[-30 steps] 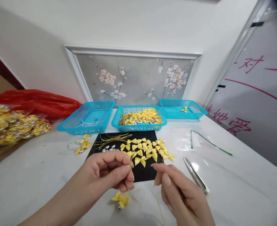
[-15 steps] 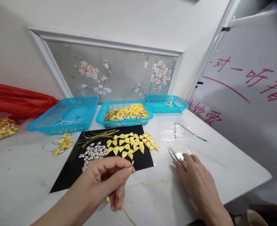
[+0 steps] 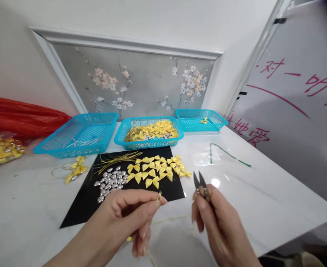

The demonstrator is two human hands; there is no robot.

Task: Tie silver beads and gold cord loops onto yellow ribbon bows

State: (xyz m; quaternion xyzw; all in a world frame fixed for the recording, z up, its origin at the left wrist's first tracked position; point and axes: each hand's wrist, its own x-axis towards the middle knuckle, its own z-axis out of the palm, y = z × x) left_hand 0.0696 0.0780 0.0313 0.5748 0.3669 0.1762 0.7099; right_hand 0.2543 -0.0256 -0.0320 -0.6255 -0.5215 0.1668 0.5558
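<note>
My left hand [image 3: 137, 217] pinches a gold cord [image 3: 159, 195] between thumb and forefinger, its short end sticking up above the fingertips. A strand of cord trails below this hand. My right hand [image 3: 217, 218] is closed around thread snips [image 3: 200, 183], whose two dark blades point up and stand slightly apart, to the right of the cord. Beyond my hands, yellow bows [image 3: 152, 181] lie in rows on a black mat [image 3: 78, 205]. Silver heart-like beads [image 3: 113, 181] are heaped at its left, with gold cords [image 3: 118, 159] behind them. A bit of yellow shows under my left hand, mostly hidden.
Three blue baskets stand at the back: the left one [image 3: 41, 150] holds white strips, the middle one [image 3: 149, 142] bows and beads, the right one [image 3: 223, 124] a little yellow. Bow pieces [image 3: 77, 170], a clear bag [image 3: 213, 157] and a bagged pile [image 3: 2, 148] lie around.
My right hand reached to the snips on the table, picked them up and brought them back toward my left hand. My left hand keeps its pinch on the cord. The view has turned right.
</note>
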